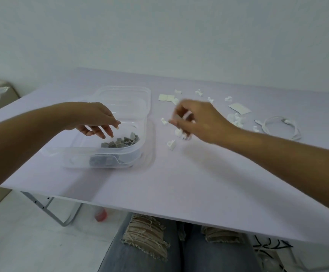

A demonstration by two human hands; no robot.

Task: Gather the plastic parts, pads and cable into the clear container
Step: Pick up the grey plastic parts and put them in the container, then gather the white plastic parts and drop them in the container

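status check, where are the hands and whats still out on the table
Left hand open over the clear container, grey parts inside. Right hand blurred over white parts; grip unclear. Cable and pads still out.

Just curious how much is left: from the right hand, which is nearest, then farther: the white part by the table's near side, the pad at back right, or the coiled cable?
1. White part, just below-left of the right hand.
2. Pad, behind, to the right.
3. Coiled cable, far right.

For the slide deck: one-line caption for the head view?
Left hand over the clear container of grey parts; blurred right hand among white parts; cable still out.
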